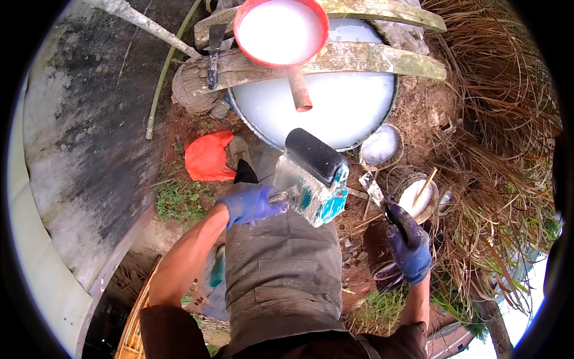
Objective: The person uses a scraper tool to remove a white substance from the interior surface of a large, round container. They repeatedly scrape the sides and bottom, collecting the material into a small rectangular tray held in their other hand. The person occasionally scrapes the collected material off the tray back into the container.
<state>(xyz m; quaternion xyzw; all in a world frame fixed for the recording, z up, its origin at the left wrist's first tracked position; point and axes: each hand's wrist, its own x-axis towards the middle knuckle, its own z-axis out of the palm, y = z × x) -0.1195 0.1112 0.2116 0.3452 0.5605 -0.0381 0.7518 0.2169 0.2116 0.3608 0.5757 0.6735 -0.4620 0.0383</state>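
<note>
My left hand, in a blue-purple glove, is closed round the handle of a boxy container. White smears and teal patches cover its sides, and its upper face is black. My right hand, gloved in blue with dark fingers, grips a scraper by its dark handle. The scraper's flat blade is spotted white and points toward the container, apart from it. Beyond both hands stands a big round vat of milky white liquid.
Two wooden planks span the vat, carrying a red-rimmed basin of white liquid and another scraper. At right are a small bowl, a pot with a stick and dry grass. A red-orange bag lies left.
</note>
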